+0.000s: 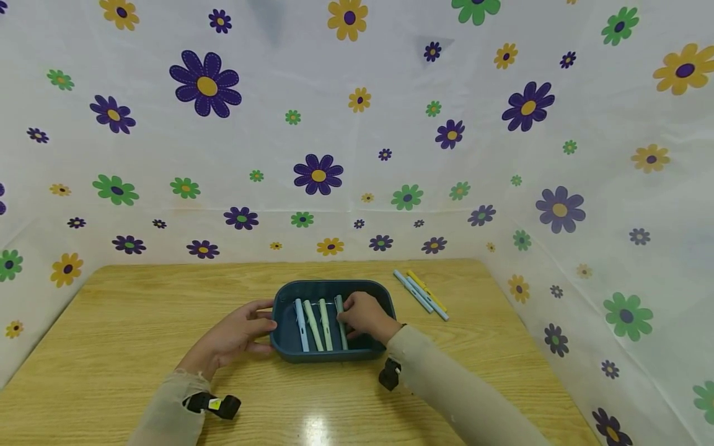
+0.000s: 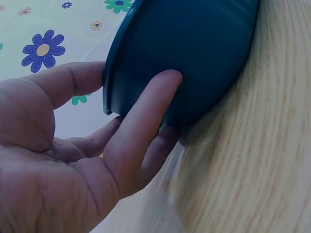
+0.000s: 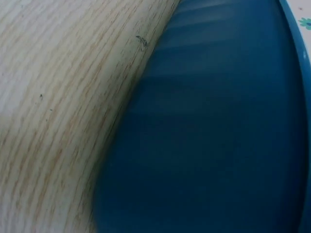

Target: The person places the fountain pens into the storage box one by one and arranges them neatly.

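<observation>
A dark blue rectangular tray (image 1: 334, 356) stands on the wooden table. In it lie a light blue pen (image 1: 302, 327), two pale green pens (image 1: 314, 326) and a grey-green pen (image 1: 343, 338), side by side. My right hand (image 1: 368, 317) reaches over the tray's right part and pinches the grey-green pen near its upper half; the fingertips are partly hidden. At the tray's left end, my left hand (image 1: 237, 333) touches the outer wall with fairly straight, spread fingers, as the left wrist view shows. The right wrist view has only the tray's outer side (image 3: 209, 145), without the hand.
Right of the tray, two light blue pens (image 1: 413, 291) and a yellow pen (image 1: 427, 291) lie close together on the table (image 1: 139, 334). A white flower-patterned cloth (image 1: 268, 136) hangs behind the table and along its sides. Both wrists carry small black cameras (image 1: 223, 406).
</observation>
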`<control>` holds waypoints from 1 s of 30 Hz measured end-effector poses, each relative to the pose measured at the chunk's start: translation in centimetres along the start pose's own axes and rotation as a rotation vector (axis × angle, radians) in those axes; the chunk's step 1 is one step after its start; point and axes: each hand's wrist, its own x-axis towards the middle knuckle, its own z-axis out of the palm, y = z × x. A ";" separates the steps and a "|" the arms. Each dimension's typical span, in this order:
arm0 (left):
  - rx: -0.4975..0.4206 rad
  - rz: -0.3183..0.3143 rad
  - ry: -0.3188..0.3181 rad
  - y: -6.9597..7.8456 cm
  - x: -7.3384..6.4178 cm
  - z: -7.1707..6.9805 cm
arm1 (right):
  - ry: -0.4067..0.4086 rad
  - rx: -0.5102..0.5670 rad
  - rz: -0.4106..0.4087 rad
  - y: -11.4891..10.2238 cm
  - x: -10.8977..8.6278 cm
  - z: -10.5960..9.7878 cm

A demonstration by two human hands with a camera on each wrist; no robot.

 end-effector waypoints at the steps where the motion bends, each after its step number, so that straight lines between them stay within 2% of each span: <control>1: 0.001 0.000 -0.001 0.0 0.0 0.0 | -0.004 -0.006 0.005 0.0 0.1 0.0; 8: -0.004 -0.003 0.004 0.1 -0.1 0.0 | -0.020 -0.016 0.035 -0.3 0.5 0.5; 19: -0.002 -0.003 0.001 0.1 -0.1 0.1 | -0.022 -0.063 0.032 -0.4 0.7 0.9; 30: -0.012 0.014 -0.016 0.1 -0.2 0.3 | -0.075 -0.016 0.025 -0.9 0.1 1.0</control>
